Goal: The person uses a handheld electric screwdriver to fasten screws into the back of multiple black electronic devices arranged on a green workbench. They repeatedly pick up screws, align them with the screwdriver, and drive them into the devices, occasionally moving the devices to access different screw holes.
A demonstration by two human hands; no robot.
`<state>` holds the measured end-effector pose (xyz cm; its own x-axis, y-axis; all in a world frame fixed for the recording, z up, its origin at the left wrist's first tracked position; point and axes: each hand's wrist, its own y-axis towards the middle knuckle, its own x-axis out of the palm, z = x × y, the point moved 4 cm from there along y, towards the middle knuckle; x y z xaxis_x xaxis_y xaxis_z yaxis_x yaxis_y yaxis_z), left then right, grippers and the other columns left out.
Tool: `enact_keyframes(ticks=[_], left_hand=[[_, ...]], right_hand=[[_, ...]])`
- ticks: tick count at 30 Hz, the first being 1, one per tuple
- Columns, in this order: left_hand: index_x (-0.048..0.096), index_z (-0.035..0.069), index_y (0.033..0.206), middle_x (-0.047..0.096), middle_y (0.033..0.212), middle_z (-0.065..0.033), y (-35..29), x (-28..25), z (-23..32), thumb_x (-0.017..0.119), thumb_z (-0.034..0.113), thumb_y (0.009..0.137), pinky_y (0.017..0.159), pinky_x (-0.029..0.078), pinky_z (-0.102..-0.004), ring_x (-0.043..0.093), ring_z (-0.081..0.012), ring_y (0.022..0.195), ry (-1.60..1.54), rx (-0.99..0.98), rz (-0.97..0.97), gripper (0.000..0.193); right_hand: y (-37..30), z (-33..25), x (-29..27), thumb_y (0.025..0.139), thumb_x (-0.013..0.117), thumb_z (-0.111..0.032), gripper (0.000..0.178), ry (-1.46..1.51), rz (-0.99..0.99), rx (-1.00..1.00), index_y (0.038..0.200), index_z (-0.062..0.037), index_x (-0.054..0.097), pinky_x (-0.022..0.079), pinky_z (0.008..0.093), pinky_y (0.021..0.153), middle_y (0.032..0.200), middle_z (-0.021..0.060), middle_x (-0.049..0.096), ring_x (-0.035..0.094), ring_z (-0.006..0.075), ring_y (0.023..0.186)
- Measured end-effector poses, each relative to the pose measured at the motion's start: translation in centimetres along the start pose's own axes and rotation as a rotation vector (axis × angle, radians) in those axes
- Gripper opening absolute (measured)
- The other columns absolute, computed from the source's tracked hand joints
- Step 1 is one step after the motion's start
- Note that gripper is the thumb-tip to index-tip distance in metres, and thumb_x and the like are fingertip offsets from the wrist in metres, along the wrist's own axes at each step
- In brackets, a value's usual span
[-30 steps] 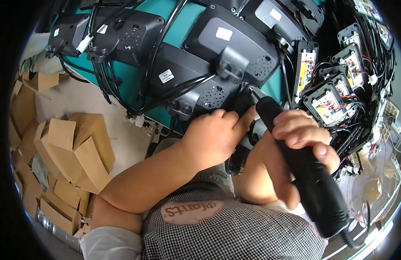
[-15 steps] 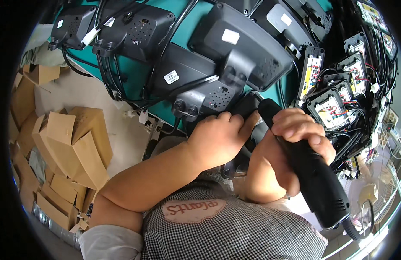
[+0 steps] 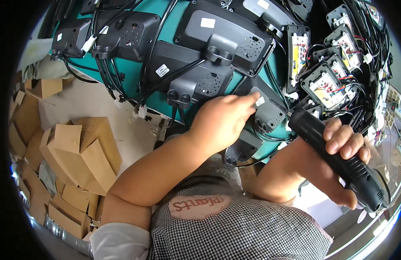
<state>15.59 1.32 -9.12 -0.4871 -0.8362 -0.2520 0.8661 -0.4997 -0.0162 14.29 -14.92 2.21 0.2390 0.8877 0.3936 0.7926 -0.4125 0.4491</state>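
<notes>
My right hand (image 3: pixel 339 160) is wrapped round a black electric screwdriver (image 3: pixel 326 141), its cord leaving the rear end. The tool's thin tip meets the right corner of a small black plastic housing (image 3: pixel 272 113). On that housing's left side lies my left hand (image 3: pixel 224 119), thumb and forefinger at its edge by a white label; the other fingers are curled and partly hidden. Under this piece, nearer to me, sits another black housing (image 3: pixel 243 146) with cables. Larger black housings (image 3: pixel 224 32) with brackets and white labels lie just beyond my left hand.
A green mat (image 3: pixel 165 38) covers the worktable. Opened housings with coloured wires (image 3: pixel 328 89) and bundled black cables crowd the right side. Cardboard boxes (image 3: pixel 85 151) stand on the floor at left. A white fan (image 3: pixel 395 162) is at far right.
My right hand has moved right with the screwdriver, bringing its tip to the housing's right corner. The small housing shows more fully now. The whole view has shifted slightly.
</notes>
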Motion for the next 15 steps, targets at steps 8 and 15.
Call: enact_keyframes(ticks=[8, 15], left_hand=[[0.037, -0.001, 0.134, 0.05, 0.126, -0.0188, -0.9, -0.7, 1.8, 0.018, 0.048, 0.097, 0.098, 0.036, -0.0358, 0.047, -0.0246, 0.117, -1.379, -0.664, -0.174, 0.065], [0.029, -0.002, 0.138, 0.046, 0.13, -0.02, -1.5, 0.2, 2.5, 0.018, 0.051, 0.096, 0.099, 0.037, -0.0393, 0.047, -0.0255, 0.118, -1.347, -0.624, -0.296, 0.068]], right_hand=[[-1.0, -0.4, 0.4, 0.066, 0.074, -0.049, 0.065, 0.313, 0.074, 0.178, 0.103, -0.0011, 0.051, 0.041, 0.0298, 0.066, 0.083, 0.0049, 0.053, 0.053, 0.0163, 0.068], [-2.0, -0.1, -0.1, 0.069, 0.068, -0.057, 0.07, 0.288, 0.038, 0.183, 0.108, -0.0016, 0.05, 0.042, 0.031, 0.064, 0.085, 0.0058, 0.053, 0.054, 0.0167, 0.068]])
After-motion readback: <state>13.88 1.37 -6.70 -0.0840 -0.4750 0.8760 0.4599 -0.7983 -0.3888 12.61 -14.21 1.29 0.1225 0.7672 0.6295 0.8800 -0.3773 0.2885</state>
